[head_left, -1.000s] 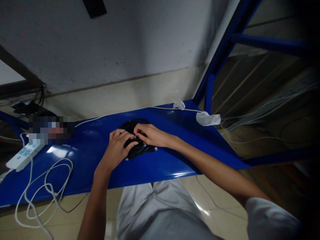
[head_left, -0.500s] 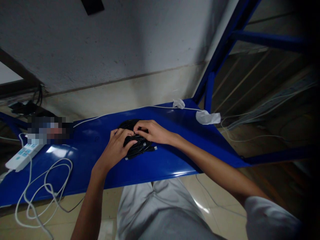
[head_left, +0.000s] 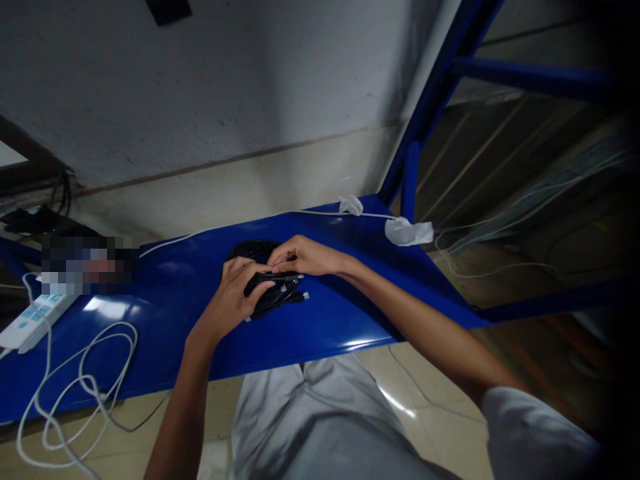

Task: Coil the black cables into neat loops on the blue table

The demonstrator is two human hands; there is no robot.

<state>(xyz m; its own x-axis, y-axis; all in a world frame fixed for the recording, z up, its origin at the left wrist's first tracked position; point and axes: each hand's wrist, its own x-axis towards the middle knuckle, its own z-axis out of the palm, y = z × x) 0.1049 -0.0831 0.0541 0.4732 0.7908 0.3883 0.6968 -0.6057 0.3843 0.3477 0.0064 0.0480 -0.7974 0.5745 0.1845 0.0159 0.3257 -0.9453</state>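
Note:
Coiled black cables lie on a blue metal shelf; several light-tipped plug ends stick out on the near right side. My left hand grips the coil from the left, its fingers over the top and its thumb apart on the near side. From the right, my right hand pinches thumb and fingertips together at the top of the coil, touching the left fingertips. A cable plug shows just below the right fingers. What exactly lies between the right fingertips is too small to make out.
A white power strip and loops of white cable are at the left. Crumpled white pieces lie along a white cord at the back right. A wall stands behind; a blue frame post rises at the right.
A cable plug now shows below my right fingers, pointing right. My right hand has shifted slightly, still pinching. My left hand keeps its grip on the coil, and the view has turned a little.

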